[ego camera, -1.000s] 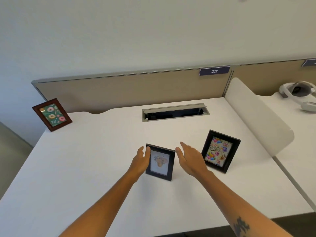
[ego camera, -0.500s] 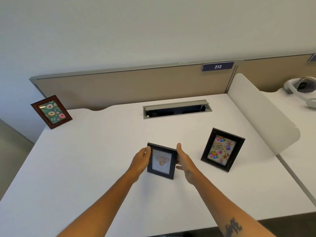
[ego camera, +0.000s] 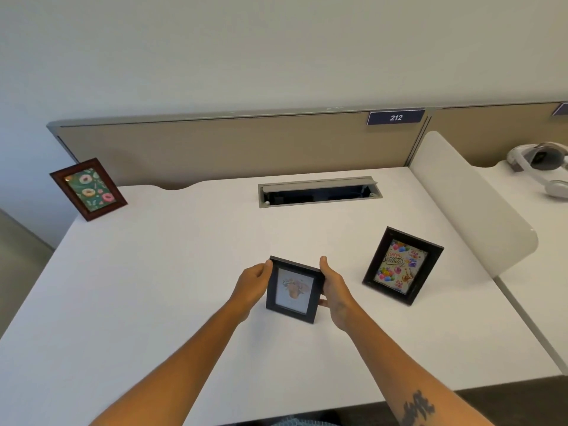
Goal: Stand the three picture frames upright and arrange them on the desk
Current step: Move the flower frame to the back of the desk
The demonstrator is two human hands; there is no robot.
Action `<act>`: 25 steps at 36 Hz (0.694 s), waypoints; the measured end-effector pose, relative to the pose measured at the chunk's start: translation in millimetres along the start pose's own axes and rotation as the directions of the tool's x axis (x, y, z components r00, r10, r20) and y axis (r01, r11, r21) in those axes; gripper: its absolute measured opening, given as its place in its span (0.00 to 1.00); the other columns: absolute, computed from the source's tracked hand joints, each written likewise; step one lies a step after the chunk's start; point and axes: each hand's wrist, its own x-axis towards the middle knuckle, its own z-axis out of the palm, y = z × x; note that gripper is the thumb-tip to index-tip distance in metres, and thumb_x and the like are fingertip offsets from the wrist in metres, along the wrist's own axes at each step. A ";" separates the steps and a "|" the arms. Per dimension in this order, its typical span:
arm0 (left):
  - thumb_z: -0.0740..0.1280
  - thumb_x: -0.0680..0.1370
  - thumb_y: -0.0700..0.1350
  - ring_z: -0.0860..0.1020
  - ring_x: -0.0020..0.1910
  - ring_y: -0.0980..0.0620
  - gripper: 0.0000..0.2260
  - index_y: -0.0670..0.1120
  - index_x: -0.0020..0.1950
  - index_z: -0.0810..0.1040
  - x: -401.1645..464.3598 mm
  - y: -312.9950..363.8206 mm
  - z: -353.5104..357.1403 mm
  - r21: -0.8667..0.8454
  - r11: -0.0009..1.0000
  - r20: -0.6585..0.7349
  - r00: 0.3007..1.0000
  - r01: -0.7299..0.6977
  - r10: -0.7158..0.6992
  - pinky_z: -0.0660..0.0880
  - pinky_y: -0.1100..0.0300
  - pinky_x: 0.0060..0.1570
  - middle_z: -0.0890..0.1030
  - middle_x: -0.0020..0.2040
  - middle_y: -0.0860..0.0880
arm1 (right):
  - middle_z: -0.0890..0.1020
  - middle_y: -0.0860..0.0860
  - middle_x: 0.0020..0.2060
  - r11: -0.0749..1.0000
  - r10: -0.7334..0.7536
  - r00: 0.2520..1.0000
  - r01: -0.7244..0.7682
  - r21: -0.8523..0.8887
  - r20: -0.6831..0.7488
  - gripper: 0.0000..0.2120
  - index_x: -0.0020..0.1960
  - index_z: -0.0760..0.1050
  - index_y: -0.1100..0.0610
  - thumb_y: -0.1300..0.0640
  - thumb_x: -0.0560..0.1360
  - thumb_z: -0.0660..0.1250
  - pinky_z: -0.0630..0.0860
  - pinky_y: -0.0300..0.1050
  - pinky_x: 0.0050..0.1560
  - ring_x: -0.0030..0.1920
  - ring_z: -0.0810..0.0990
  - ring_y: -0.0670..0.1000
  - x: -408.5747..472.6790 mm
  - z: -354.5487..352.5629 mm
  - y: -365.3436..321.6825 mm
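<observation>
Holding the small black frame (ego camera: 293, 289) upright on the tabletop (ego camera: 153, 302), left hand (ego camera: 252, 285) and right hand (ego camera: 335, 292) fingers closed on its sides. Birthday frame (ego camera: 402, 265) stands right; doughnut frame (ego camera: 88, 189) far left corner.

Both forearms are bare, with no sleeves showing. The right forearm (ego camera: 408, 361) carries a dark tattoo (ego camera: 418, 406) near the elbow. Light blue fabric (ego camera: 302, 421) shows at the bottom edge.
</observation>
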 end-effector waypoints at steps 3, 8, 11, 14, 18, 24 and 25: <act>0.56 0.86 0.59 0.82 0.59 0.42 0.24 0.41 0.60 0.81 0.5 0.6 -0.8 0.009 1.000 -0.001 1.000 -0.005 0.005 0.79 0.44 0.60 0.85 0.56 0.41 | 0.91 0.52 0.57 1.000 -0.009 1.000 0.009 0.001 -0.005 0.34 0.64 0.84 0.53 0.27 0.84 0.54 0.74 0.59 0.68 0.62 0.86 0.54 -2.6 0.6 -3.3; 0.56 0.85 0.61 0.82 0.57 0.39 0.27 0.38 0.61 0.79 4.2 10.9 -1.5 0.017 1.000 0.002 1.000 -0.014 0.014 0.78 0.47 0.54 0.84 0.56 0.39 | 0.90 0.54 0.58 0.999 -0.043 0.999 0.043 0.010 -0.011 0.32 0.64 0.84 0.55 0.30 0.85 0.55 0.74 0.62 0.73 0.64 0.85 0.56 -4.8 -1.8 -15.8; 0.56 0.85 0.60 0.82 0.59 0.40 0.25 0.40 0.61 0.80 7.4 23.5 -0.5 0.019 1.000 -0.002 1.000 -0.025 0.025 0.79 0.47 0.58 0.84 0.57 0.40 | 0.89 0.54 0.59 0.997 -0.078 0.997 0.078 0.016 -0.009 0.30 0.64 0.83 0.55 0.31 0.86 0.56 0.74 0.62 0.73 0.64 0.84 0.56 -4.1 -4.8 -27.7; 0.56 0.86 0.59 0.82 0.59 0.42 0.24 0.42 0.61 0.81 11.6 41.2 -0.3 0.013 0.999 -0.001 0.999 -0.045 0.045 0.78 0.44 0.62 0.85 0.57 0.43 | 0.89 0.56 0.59 0.993 -0.121 0.993 0.121 0.015 -0.015 0.30 0.66 0.82 0.57 0.34 0.87 0.57 0.73 0.63 0.73 0.64 0.84 0.57 -2.1 -8.7 -42.9; 0.56 0.86 0.58 0.81 0.59 0.45 0.22 0.44 0.62 0.80 19.2 70.5 1.7 -0.001 0.997 -0.002 0.997 -0.083 0.083 0.79 0.45 0.63 0.84 0.58 0.45 | 0.89 0.57 0.58 0.983 -0.186 0.982 0.186 -0.008 -0.026 0.29 0.65 0.83 0.59 0.35 0.87 0.57 0.73 0.62 0.73 0.63 0.84 0.57 4.6 -18.6 -68.2; 0.57 0.86 0.58 0.83 0.56 0.45 0.20 0.45 0.58 0.82 38.9 124.1 11.3 -0.034 0.983 -0.015 0.984 -0.180 0.179 0.81 0.50 0.55 0.85 0.52 0.48 | 0.89 0.59 0.55 0.955 -0.296 0.954 0.295 -0.026 -0.043 0.28 0.59 0.83 0.57 0.34 0.87 0.58 0.74 0.56 0.64 0.59 0.86 0.57 17.1 -43.4 -118.6; 0.58 0.86 0.58 0.83 0.56 0.44 0.22 0.43 0.58 0.82 44.0 134.7 12.7 -0.043 0.981 -0.024 0.982 -0.190 0.189 0.81 0.48 0.55 0.85 0.52 0.47 | 0.89 0.58 0.55 0.950 -0.312 0.949 0.311 -0.024 -0.044 0.27 0.59 0.83 0.57 0.34 0.86 0.58 0.75 0.56 0.63 0.60 0.86 0.57 19.2 -49.0 -129.6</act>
